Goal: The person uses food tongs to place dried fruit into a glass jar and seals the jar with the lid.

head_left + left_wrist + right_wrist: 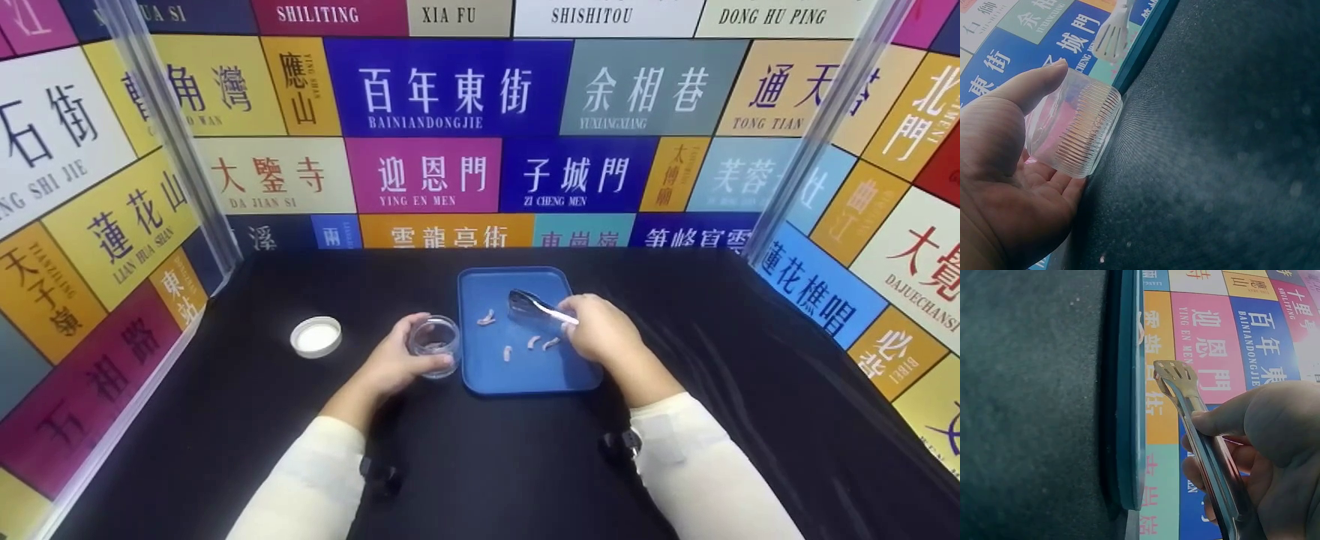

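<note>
My left hand (391, 358) grips a small clear ribbed jar (1089, 124) at the left edge of the blue tray (487, 381), thumb on one side and fingers on the other. The jar's mouth faces up, with no lid on it. My right hand (606, 330) holds metal tongs (1207, 450) with slotted tips, thumb on one arm and fingers round the other. In the head view the tongs reach leftward over the tray, their tips slightly apart. Several small pinkish curled pieces, like peeled shrimp (508, 352), lie on the tray left of and below the tongs.
A round white lid (316, 337) lies on the black tablecloth (480, 465) left of the jar. Printed panels with place names (450, 90) stand behind and on both sides, and clear corner posts (821, 120) rise at the back.
</note>
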### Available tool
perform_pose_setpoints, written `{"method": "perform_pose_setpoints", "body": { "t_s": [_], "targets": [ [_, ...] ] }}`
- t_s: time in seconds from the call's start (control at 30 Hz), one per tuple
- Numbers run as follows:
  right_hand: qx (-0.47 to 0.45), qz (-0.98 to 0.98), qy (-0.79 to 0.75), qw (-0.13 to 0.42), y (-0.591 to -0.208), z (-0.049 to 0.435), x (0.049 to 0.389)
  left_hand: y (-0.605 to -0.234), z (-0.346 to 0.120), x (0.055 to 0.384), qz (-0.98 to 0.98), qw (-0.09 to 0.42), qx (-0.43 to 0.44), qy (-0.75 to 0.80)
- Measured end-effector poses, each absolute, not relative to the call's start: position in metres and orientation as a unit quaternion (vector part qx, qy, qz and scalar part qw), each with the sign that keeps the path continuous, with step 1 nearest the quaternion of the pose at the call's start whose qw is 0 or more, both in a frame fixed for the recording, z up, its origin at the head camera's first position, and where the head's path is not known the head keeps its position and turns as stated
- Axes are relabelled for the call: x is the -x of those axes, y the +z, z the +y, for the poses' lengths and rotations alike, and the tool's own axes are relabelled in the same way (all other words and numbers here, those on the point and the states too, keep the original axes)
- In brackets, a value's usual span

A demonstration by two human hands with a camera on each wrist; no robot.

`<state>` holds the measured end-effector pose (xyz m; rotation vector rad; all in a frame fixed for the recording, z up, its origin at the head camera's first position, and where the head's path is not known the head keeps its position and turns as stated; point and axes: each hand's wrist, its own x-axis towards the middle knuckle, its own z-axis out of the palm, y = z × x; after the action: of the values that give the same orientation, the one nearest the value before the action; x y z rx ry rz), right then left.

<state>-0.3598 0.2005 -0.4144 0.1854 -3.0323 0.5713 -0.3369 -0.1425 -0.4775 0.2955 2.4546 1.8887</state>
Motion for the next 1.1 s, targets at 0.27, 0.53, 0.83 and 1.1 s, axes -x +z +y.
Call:
{"method": "perform_pose_setpoints", "body": {
  "t_s": [0.27,0.53,0.83,1.1],
  "targets": [
    [-0.082,-0.978,0.181,0.062,-0.406,0.198,0.354,-0.478,-0.142,0.337,0.788,0.017,-0.092,0.609],
    [-0.099,-0.975,0.182,0.081,-0.399,0.186,0.344,-0.476,-0.141,0.335,0.791,0.019,-0.085,0.605],
    [-0.132,-0.968,0.189,0.1,-0.394,0.171,0.334,-0.477,-0.142,0.336,0.787,0.018,-0.089,0.61],
    [-0.164,-0.96,0.201,0.108,-0.395,0.154,0.323,-0.477,-0.142,0.337,0.794,0.017,-0.085,0.602]
  ]
}}
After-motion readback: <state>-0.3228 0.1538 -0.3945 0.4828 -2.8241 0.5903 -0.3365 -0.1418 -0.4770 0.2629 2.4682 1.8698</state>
